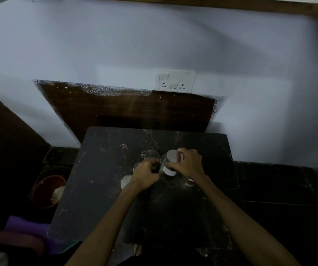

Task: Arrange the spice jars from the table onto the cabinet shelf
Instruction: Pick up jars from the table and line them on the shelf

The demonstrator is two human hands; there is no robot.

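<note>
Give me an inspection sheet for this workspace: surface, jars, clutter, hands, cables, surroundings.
Surface: dark marbled table, dimly lit.
Job's things: several jars with pale lids clustered mid-table; exact count unclear.
Clutter: nothing seen on the table besides jars.
Hands: left hand closed on something dark among the jars; right hand grips a jar with a pale lid.
Cables: nothing seen.
Surroundings: wall socket panel behind; red bowl low at left; purple cloth near left corner; no cabinet shelf identifiable.

Both forearms reach forward, left hand (144, 174) and right hand (188, 164) curled (knuckles up) close together.
</note>
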